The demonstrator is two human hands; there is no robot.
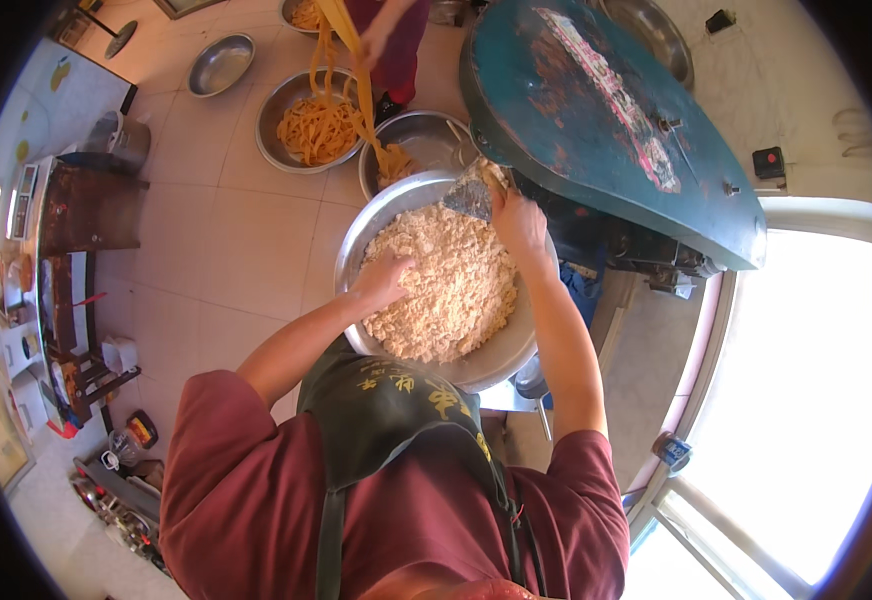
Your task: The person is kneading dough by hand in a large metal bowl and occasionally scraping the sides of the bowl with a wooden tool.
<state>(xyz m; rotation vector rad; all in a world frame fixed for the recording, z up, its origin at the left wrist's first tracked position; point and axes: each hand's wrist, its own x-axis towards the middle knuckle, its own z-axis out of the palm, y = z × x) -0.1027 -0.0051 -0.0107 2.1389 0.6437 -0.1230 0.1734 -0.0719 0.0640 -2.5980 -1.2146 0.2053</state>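
Note:
A wide metal basin (348, 262) full of pale, crumbly dough (446, 290) stands right in front of my body. My left hand (383, 283) rests on the dough at the basin's left side, its thumb and fingers apart and the fingertips partly sunk in the crumbs. At the far right rim, my right hand (519, 222) is closed on a dough scraper (469, 197). The scraper's flat grey blade, with dough stuck to it, reaches over the far part of the dough; its handle is mostly hidden by my fingers.
A large green machine housing (576, 110) overhangs the basin's far right. Beyond the basin stand a metal bowl of cut orange-yellow strips (318, 132) and another metal bowl (426, 135). Another person's hand (378, 45) is near long hanging strips (361, 75). Shelving (86, 215) lines the left.

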